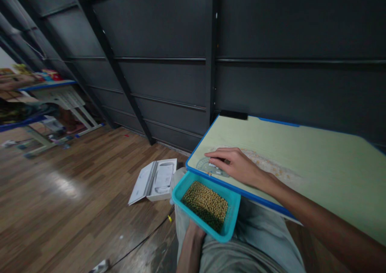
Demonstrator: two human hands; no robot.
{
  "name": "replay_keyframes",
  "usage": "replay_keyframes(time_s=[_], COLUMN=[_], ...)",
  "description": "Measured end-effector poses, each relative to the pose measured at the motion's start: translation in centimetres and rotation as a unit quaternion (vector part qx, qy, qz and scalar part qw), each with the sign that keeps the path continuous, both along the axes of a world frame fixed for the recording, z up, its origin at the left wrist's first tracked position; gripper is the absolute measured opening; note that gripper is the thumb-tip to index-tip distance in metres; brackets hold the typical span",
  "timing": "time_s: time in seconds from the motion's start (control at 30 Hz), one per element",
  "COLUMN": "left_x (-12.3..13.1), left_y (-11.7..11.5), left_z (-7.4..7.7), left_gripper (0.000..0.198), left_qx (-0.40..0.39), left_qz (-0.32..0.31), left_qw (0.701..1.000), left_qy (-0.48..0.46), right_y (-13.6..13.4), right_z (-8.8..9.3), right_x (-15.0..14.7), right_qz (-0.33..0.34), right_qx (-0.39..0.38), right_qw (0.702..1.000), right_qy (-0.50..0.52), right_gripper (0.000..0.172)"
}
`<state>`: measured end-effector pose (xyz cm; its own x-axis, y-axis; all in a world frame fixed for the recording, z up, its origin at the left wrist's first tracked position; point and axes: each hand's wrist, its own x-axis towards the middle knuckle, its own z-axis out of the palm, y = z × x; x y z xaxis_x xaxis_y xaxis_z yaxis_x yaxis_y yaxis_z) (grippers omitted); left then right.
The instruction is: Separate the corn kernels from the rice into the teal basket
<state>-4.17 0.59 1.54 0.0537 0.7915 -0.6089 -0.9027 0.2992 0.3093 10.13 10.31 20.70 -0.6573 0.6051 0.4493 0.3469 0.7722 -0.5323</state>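
Observation:
My left hand [196, 229] holds a turquoise plastic basket [234, 220] from below, just under the desk's near left edge. Most of its fingers are hidden beneath the basket. Inside lie many pale yellow beans [208, 196], with a darker green-looking patch [208, 216] toward the near side. Over the desk's left corner, my right hand [235, 164] is stretched out palm down, fingers extended and low over the desktop. Under its fingers is a grey-green round printed patch [205, 165] with small white bits. A few tiny orange-brown bits sit by the blue edge.
The pale yellow desk [316, 160] has a blue rim and a worn patch; a black flat object [233, 115] lies at its back. An open white box [163, 180] and a black cable [144, 241] are on the wooden floor. Another person [27, 108] sits at a desk far left.

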Motion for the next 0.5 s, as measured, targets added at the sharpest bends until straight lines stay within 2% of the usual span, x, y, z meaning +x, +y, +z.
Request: replay_keyframes(time_s=[0.17, 0.5], left_x=[0.04, 0.06], left_y=[0.05, -0.1], left_z=[0.3, 0.84], left_gripper=[0.057, 0.057], left_qx=[-0.018, 0.004], left_qz=[-0.001, 0.002], left_qw=[1.0, 1.0], left_qy=[-0.005, -0.018], right_y=[-0.04, -0.06], right_z=[0.03, -0.07], right_x=[0.07, 0.08], right_qz=[0.009, 0.017], right_qx=[0.001, 0.004], right_qw=[1.0, 1.0], right_qy=[-0.002, 0.002], right_gripper=[0.025, 0.025])
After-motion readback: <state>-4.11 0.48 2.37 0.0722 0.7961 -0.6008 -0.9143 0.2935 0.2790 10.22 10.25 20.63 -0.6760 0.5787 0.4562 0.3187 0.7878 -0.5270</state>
